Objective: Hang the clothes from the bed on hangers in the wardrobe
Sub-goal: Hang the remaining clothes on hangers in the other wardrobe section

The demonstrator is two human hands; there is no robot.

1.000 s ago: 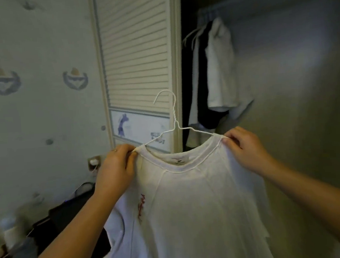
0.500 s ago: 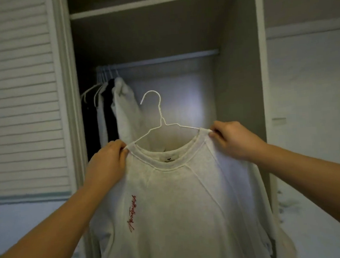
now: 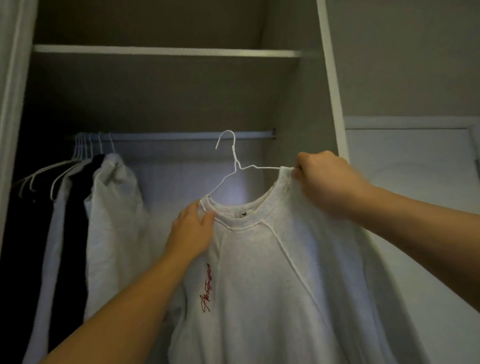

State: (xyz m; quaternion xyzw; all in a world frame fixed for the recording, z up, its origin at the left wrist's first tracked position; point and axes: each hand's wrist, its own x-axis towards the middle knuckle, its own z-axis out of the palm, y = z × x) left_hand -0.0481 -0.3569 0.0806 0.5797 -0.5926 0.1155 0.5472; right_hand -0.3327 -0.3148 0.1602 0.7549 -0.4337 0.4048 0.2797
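Observation:
A white sweatshirt (image 3: 268, 279) with red script on its chest hangs on a white wire hanger (image 3: 233, 165), held up inside the open wardrobe. My left hand (image 3: 192, 230) holds the collar and shoulder at the hanger's left end. My right hand (image 3: 324, 181) grips the right shoulder of the sweatshirt together with the hanger's right arm. The hanger tilts, right end higher. Its hook sits just in front of the wardrobe rail (image 3: 190, 135), at about the rail's height, not over it.
Several white wire hangers (image 3: 88, 144) hang bunched at the rail's left end, carrying dark and light garments (image 3: 105, 219). A shelf (image 3: 167, 50) spans the wardrobe above the rail. The wardrobe's right side panel (image 3: 332, 90) stands close to my right hand.
The view has tilted up and closer to the wardrobe. Both hands have raised the sweatshirt on its hanger toward the rail, the right end now higher than the left.

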